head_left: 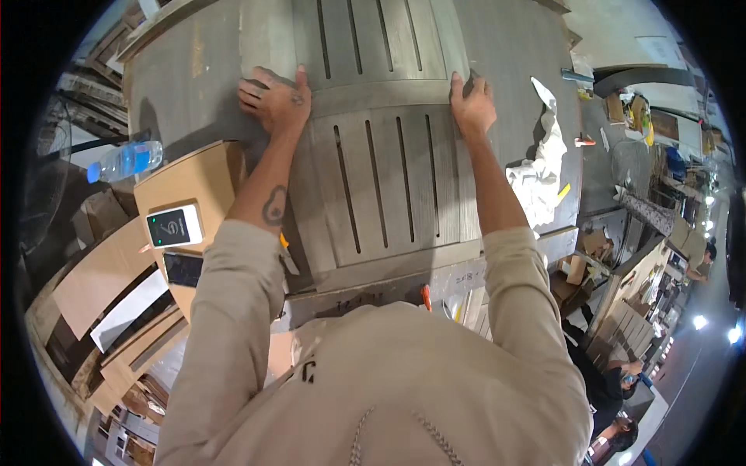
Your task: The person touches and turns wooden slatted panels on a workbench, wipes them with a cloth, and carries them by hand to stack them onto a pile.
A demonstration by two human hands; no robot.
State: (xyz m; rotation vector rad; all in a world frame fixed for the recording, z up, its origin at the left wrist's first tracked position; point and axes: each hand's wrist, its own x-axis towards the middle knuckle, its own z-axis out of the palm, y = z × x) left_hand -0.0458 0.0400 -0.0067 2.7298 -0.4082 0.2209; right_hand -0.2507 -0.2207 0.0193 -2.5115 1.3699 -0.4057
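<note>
A grey-brown wooden panel (392, 186) with long narrow slots lies flat in front of me, a plain crossrail between its two slotted sections. My left hand (278, 101) is at the panel's left side, level with the crossrail, its thumb on the frame and its bent fingers over the outer edge. Opposite it, my right hand (472, 107) grips the right edge, thumb on the face and fingers down the outside. The undersides of the fingers are hidden. Both forearms reach straight ahead, sleeves pushed up.
The panel rests on a large grey worktable (186, 85). A crumpled white cloth (544, 167) lies to the right. At left are a cardboard box (194, 175), a water bottle (128, 161), a white device (172, 227) and a dark phone (183, 269). People (614, 388) sit far right.
</note>
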